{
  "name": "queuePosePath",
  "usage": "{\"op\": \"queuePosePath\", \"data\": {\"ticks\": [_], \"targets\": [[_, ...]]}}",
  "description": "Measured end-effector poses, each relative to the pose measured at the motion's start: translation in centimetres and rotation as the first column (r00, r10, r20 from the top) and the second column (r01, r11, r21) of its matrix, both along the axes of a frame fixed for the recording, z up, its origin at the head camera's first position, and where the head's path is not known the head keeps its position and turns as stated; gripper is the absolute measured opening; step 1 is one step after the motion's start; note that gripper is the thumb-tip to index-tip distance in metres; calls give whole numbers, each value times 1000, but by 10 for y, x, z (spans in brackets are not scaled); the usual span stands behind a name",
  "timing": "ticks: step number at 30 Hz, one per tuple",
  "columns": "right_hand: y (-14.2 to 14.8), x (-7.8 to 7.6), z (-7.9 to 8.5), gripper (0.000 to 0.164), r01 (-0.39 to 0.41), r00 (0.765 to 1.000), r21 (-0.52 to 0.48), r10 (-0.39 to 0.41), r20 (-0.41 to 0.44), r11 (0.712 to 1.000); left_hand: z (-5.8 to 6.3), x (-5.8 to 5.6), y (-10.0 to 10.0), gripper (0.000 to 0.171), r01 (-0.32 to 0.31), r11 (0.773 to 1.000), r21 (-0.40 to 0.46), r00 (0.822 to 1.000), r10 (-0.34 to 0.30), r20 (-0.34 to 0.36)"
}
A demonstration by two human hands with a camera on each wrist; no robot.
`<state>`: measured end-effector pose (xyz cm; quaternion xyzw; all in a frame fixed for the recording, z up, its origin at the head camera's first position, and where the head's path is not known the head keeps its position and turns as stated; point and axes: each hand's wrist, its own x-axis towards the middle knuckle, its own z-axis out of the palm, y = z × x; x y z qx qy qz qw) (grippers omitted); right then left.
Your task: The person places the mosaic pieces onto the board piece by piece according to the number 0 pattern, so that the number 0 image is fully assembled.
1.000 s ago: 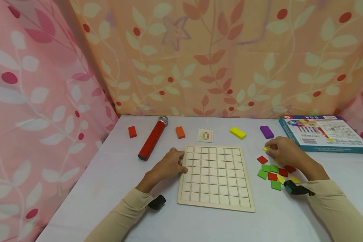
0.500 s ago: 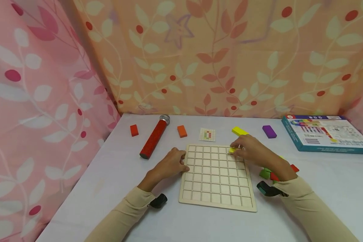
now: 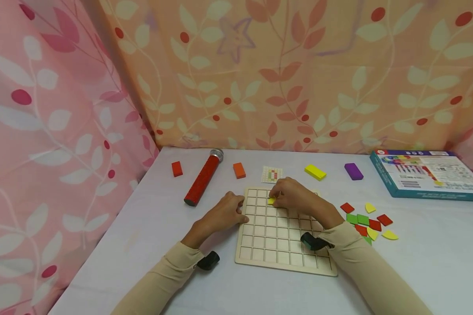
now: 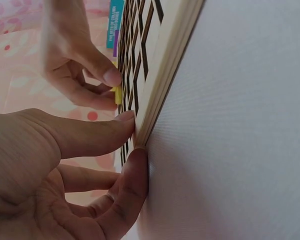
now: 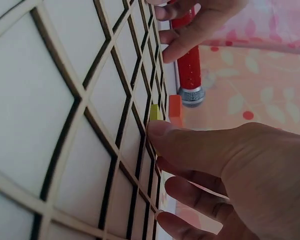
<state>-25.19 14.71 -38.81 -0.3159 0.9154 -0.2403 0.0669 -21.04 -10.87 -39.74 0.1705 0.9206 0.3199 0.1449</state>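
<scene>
My left hand (image 3: pixel 225 213) pinches the left edge of the wooden grid board (image 3: pixel 277 261), thumb on the face and fingers against the side, as the left wrist view shows. Over the board's far-left squares, my right hand (image 3: pixel 297 199) pinches a small yellow tile (image 3: pixel 271 201) between thumb and fingers. In the right wrist view the yellow tile (image 5: pixel 154 112) stands out past the thumb tip, close to the grid; its full outline is hidden. Just beyond the board lies a small pattern card (image 3: pixel 269 174) with coloured squares.
Several red, green and yellow tiles (image 3: pixel 363 219) lie loose right of the board. Behind stand a red block (image 3: pixel 177 169), a red microphone (image 3: pixel 202 181), an orange block (image 3: pixel 239 170), a yellow block (image 3: pixel 315 172), a purple block (image 3: pixel 353 171) and a flat box (image 3: pixel 437 175).
My right hand has moved left from the loose tiles, across the board to its far-left squares, carrying the yellow tile. The left hand stays at the board's edge.
</scene>
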Motion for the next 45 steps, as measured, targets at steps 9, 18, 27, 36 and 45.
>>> {"op": "queuePosePath", "data": {"ticks": [9,18,27,36,45], "targets": [[0,0,-3,19,0,1000,-1,0,-8,1000,-1,0,1,42,7,1000,-1,1000,-7,-1],[28,17,11,34,104,990,-30,-100,100,994,-2,1,0,46,7,1000,-2,1000,-7,0],[114,43,22,38,281,955,33,-282,94,959,2,2,-1,42,-11,1000,-1,1000,11,-14],[195,56,9,39,406,895,106,-418,155,908,2,2,-2,48,-14,1000,-11,1000,14,-13],[219,60,-2,35,417,896,120,-430,111,901,0,1,-1,53,1,1000,6,1000,-1,-8]]}}
